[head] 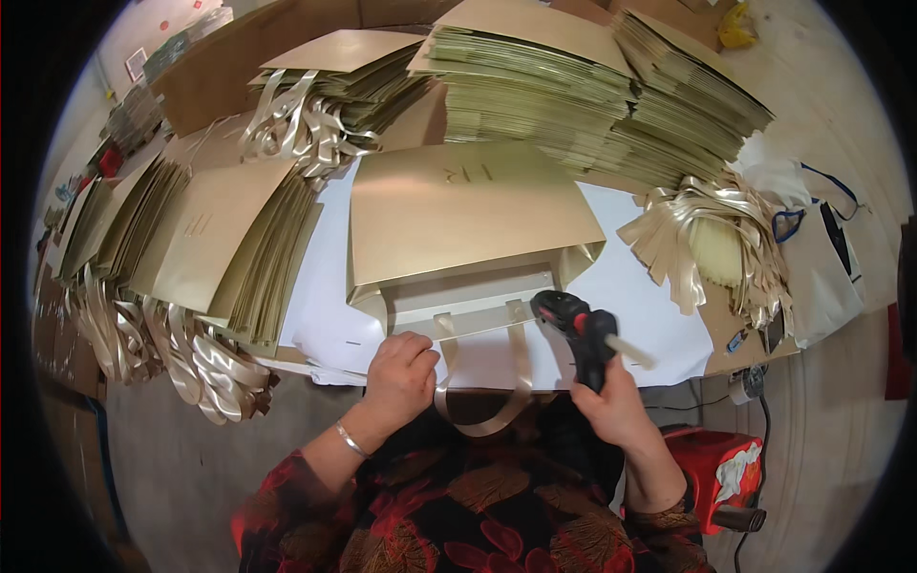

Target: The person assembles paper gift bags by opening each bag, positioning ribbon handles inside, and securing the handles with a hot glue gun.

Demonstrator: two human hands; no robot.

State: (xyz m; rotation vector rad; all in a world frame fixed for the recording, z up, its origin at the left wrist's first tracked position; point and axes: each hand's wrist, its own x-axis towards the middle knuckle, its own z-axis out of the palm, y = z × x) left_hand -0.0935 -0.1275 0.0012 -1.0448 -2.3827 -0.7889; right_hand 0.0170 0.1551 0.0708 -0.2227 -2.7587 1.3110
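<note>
A gold paper bag (466,215) lies flat in front of me, its opening facing my body. Across the pale inner rim, a satin ribbon handle (525,358) is attached at two spots, and its loop hangs over the table's front edge. My left hand (401,379) has curled fingers at the left part of that rim and appears to pinch it; the fingertips are partly hidden. In my right hand (612,405) is a black hot glue gun (584,333) with a glue stick (630,351) poking out of its back. The gun's nozzle end is close to the right ribbon end.
Folded gold bags (530,93) are piled at the back. More bags (222,236) with ribbon handles stand at left. A heap of loose ribbons (706,243) lies at right, beside a white bag (820,265). White sheets (645,315) cover the table; a red container (716,473) stands below.
</note>
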